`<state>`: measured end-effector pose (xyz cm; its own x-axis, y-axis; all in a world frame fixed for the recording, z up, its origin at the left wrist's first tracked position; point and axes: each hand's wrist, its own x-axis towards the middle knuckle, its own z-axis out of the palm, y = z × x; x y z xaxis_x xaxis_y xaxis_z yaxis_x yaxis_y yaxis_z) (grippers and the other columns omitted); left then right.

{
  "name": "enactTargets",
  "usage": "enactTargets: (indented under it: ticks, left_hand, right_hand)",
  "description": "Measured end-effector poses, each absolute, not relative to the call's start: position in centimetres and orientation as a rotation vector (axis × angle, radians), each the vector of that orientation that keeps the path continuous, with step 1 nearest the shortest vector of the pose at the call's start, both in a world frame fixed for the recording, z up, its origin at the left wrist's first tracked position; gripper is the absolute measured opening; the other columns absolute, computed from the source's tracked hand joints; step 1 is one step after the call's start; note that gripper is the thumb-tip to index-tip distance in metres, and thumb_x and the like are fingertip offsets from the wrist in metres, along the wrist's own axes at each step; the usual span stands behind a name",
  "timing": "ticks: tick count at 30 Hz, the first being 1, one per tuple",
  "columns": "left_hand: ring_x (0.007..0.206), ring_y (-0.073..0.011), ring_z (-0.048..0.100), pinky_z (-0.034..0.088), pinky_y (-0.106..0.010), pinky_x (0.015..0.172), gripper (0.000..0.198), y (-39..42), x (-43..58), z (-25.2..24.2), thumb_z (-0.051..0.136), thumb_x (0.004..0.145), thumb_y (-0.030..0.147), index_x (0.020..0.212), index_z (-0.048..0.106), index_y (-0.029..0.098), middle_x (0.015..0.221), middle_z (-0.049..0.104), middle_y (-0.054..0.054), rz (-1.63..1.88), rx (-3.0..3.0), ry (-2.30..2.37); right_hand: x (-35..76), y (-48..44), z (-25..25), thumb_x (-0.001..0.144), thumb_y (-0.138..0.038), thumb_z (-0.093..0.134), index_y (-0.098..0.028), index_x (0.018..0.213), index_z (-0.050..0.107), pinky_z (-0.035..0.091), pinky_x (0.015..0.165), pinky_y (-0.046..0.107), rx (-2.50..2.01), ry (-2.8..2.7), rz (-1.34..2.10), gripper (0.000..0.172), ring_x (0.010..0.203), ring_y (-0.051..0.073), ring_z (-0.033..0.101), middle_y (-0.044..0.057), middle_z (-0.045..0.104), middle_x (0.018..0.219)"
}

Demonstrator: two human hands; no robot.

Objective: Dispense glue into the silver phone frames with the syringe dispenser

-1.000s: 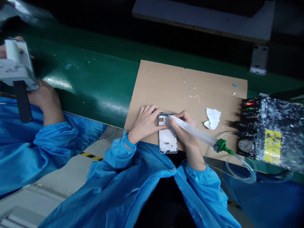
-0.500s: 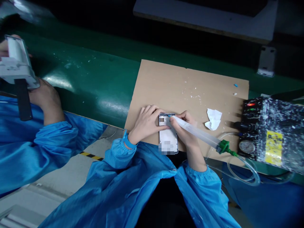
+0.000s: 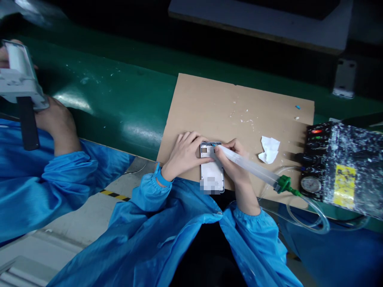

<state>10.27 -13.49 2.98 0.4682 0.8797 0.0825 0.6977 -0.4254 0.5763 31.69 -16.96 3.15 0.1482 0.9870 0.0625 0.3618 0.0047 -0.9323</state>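
Observation:
A white phone frame (image 3: pixel 212 169) with a square cutout lies at the front edge of the cardboard sheet. My left hand (image 3: pixel 187 153) grips its left side, thumb across the face and fingers at the upper edge. My right hand (image 3: pixel 233 161) is closed around the front of a translucent dispensing syringe (image 3: pixel 251 164). The syringe's blue tip touches or hovers just over the frame's top edge; I cannot tell which. A green cap (image 3: pixel 284 184) joins the syringe's rear to a clear tube.
A paint-spattered dispenser box (image 3: pixel 344 167) with a gauge stands right. Torn white paper (image 3: pixel 269 150) and white crumbs lie on the cardboard (image 3: pixel 206 101). Another phone frame (image 3: pixel 344 78) is at back right. At left, a co-worker's hands (image 3: pixel 56 119) hold a white device.
The syringe's rear end has shifted slightly right, and its tip has moved a little right along the frame's top edge. My left hand stays put on the frame.

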Motion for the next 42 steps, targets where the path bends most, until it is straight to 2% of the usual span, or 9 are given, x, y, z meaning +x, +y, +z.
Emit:
enactTargets:
  ticks: [8, 14, 28, 35, 42]
  left_hand:
    - [0.123, -0.0297, 0.064, 0.045, -0.047, 0.103, 0.059, -13.47, 10.34, 2.91, 0.088, 0.093, 0.070, 0.131, 0.071, 0.027, 0.133, 0.073, -0.005, 0.521, 2.251, 1.317]
    - [0.123, -0.0296, 0.065, 0.045, -0.047, 0.104, 0.054, -13.47, 10.24, 2.83, 0.082, 0.099, 0.070, 0.131, 0.070, 0.028, 0.133, 0.072, -0.006, 0.530, 2.250, 1.307]
    - [0.124, -0.0301, 0.064, 0.045, -0.048, 0.104, 0.054, -13.50, 10.30, 2.90, 0.079, 0.100, 0.072, 0.131, 0.070, 0.029, 0.134, 0.072, -0.006, 0.511, 2.245, 1.316]
    - [0.124, -0.0296, 0.064, 0.045, -0.048, 0.104, 0.058, -13.48, 10.34, 2.96, 0.085, 0.096, 0.072, 0.131, 0.070, 0.029, 0.133, 0.072, -0.005, 0.518, 2.247, 1.313]
    - [0.125, -0.0305, 0.064, 0.045, -0.049, 0.105, 0.053, -13.46, 10.32, 3.15, 0.079, 0.101, 0.072, 0.132, 0.070, 0.030, 0.135, 0.072, -0.006, 0.489, 2.224, 1.319]
  right_hand:
    - [31.76, -16.89, 3.22, 0.095, -0.050, 0.079, -0.026, 0.083, 0.059, 0.044, 0.055, 0.030, -1.549, -1.363, 0.865, 0.033, 0.064, 0.017, 0.058, 0.000, 0.066, 0.074]
    - [31.72, -16.85, 3.30, 0.093, -0.050, 0.079, -0.027, 0.081, 0.059, 0.044, 0.055, 0.030, -1.551, -1.353, 0.879, 0.033, 0.064, 0.017, 0.058, 0.000, 0.066, 0.073]
    - [31.79, -16.80, 3.18, 0.093, -0.050, 0.080, -0.027, 0.079, 0.056, 0.042, 0.055, 0.031, -1.553, -1.353, 0.876, 0.035, 0.062, 0.016, 0.055, -0.001, 0.063, 0.071]
    - [31.92, -16.85, 3.10, 0.093, -0.049, 0.079, -0.027, 0.080, 0.055, 0.042, 0.056, 0.031, -1.569, -1.354, 0.881, 0.035, 0.064, 0.017, 0.056, -0.001, 0.064, 0.072]
    - [32.24, -16.89, 2.71, 0.094, -0.052, 0.079, -0.027, 0.081, 0.055, 0.043, 0.059, 0.032, -1.588, -1.379, 0.880, 0.037, 0.066, 0.018, 0.057, -0.001, 0.065, 0.074]
